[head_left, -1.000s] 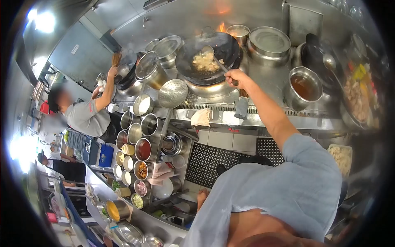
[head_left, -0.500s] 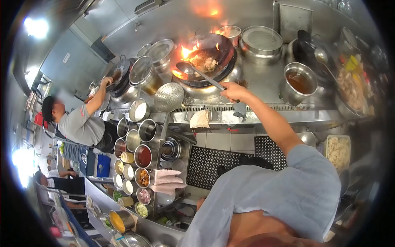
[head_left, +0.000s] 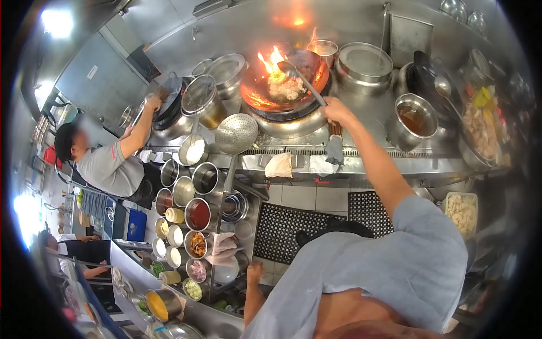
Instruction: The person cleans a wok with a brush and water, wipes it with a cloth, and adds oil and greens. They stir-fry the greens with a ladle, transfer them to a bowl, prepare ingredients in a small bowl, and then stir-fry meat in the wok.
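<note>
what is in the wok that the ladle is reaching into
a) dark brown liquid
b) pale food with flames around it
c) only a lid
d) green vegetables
B: the wok holds a pale heap of food with flames rising at its rim, and the right hand grips the ladle over it.

Person viewed from above. A loose, short-sleeved shirt [head_left: 395,265] of pale blue-grey cloth covers the shoulders and back, lying in soft folds. The right sleeve [head_left: 420,217] ends in a plain hem above the elbow. Forearms, right hand [head_left: 337,107] and left hand [head_left: 255,272] are bare.
</note>
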Available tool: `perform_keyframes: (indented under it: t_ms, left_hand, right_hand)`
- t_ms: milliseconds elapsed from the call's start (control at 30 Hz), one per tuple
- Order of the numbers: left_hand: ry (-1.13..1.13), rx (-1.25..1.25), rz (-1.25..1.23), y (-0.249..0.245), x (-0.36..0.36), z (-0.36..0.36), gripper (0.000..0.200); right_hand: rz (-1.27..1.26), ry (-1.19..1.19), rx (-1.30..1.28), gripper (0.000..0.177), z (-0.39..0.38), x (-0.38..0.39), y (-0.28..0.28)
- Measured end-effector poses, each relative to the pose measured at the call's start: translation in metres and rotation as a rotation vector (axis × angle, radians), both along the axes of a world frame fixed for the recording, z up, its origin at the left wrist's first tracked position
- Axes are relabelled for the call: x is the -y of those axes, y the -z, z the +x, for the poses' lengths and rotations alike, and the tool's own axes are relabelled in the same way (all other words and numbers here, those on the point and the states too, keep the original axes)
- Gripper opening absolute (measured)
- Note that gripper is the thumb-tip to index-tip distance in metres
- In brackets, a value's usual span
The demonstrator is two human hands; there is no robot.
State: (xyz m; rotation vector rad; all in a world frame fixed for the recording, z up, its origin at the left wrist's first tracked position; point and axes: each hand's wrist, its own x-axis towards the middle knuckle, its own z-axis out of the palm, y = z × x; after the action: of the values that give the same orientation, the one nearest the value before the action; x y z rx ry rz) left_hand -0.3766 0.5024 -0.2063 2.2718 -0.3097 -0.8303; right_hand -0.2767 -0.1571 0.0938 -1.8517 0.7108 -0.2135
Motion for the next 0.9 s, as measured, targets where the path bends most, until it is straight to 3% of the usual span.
perform_keyframes:
  t_ms: [33, 67, 100, 167, 267, 333, 400, 500, 567, 767, 867, 900]
  left_hand:
    - [-0.497, -0.416, -0.207, -0.004, 0.01, -0.003, 0.015]
    - [-0.499, -0.414, -0.209, -0.007, 0.02, -0.005, 0.015]
    - [-0.41, -0.35, -0.181, -0.007, 0.029, -0.006, 0.016]
    - [-0.326, -0.279, -0.152, -0.004, 0.037, -0.015, 0.017]
    - [0.074, 0.165, -0.158, -0.007, 0.056, -0.036, 0.019]
    - [-0.589, -0.41, -0.3, -0.041, 0.078, -0.065, 0.023]
    - [-0.498, -0.391, -0.198, -0.008, 0.059, -0.08, 0.023]
    - [-0.204, -0.284, 0.084, -0.002, 0.042, -0.101, 0.022]
    - [-0.135, -0.277, 0.168, 0.001, 0.033, -0.11, 0.021]
    - [-0.019, -0.266, 0.238, 0.001, 0.033, -0.092, 0.018]
    - [0.023, -0.233, 0.21, -0.018, 0.049, -0.058, 0.017]
    - [0.025, -0.219, 0.19, -0.022, 0.057, -0.046, 0.017]
  right_hand:
    - [-0.142, 0.006, 0.036, 0.032, 0.014, 0.004, 0.003]
    - [-0.285, 0.011, 0.074, 0.032, 0.027, 0.008, 0.002]
    - [-0.288, 0.007, 0.079, 0.032, 0.039, 0.012, -0.006]
    - [-0.396, -0.053, -0.217, 0.029, 0.059, 0.014, -0.018]
    - [-0.483, -0.144, -0.308, 0.027, 0.081, 0.019, -0.003]
    - [-0.618, -0.165, -0.289, 0.029, 0.07, 0.016, 0.002]
    - [-0.874, -0.212, -0.258, 0.039, 0.049, 0.01, 0.009]
    - [-0.924, -0.302, -0.441, 0.046, 0.011, 0.013, -0.04]
    - [-0.997, -0.299, -0.511, 0.047, -0.014, 0.02, -0.06]
    - [-1.188, -0.295, -0.534, 0.054, -0.085, 0.056, -0.119]
    - [-1.078, -0.307, -0.631, 0.054, -0.105, 0.031, -0.15]
    - [-1.026, -0.31, -0.57, 0.055, -0.103, 0.037, -0.136]
